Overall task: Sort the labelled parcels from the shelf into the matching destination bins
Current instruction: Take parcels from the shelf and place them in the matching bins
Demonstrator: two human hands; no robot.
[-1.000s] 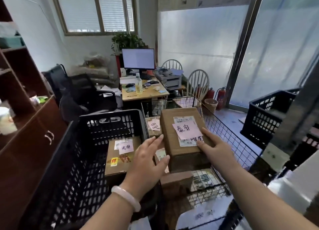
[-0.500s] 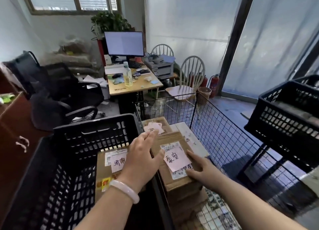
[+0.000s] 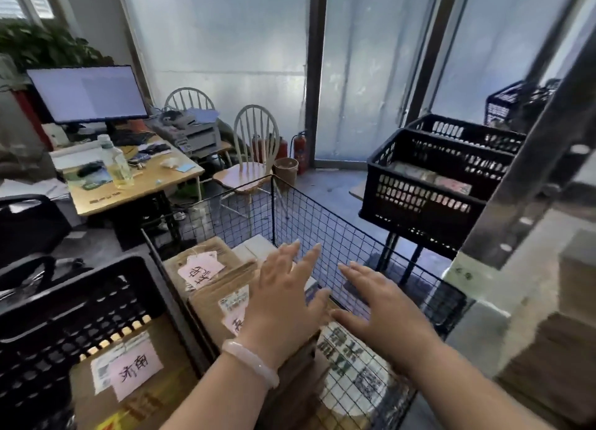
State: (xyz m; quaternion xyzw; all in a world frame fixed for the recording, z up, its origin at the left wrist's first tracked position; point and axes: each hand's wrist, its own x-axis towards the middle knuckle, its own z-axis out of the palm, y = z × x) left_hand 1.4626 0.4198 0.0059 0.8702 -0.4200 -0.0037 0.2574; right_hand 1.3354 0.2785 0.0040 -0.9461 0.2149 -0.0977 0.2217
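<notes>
One brown parcel (image 3: 216,300) with a pink note lies on top of a stack inside the wire bin (image 3: 325,233). The left hand (image 3: 283,304) is above it, palm down, fingers straight and holding nothing. The right hand (image 3: 383,313) is just beside, fingers spread near the mesh wall, holding nothing too.

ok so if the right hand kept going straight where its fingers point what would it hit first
Most likely the wall of the black wire mesh basket, near its far corner: the open right hand points forward and left toward it. Depth is unclear, so it could pass above the rim instead.
</notes>
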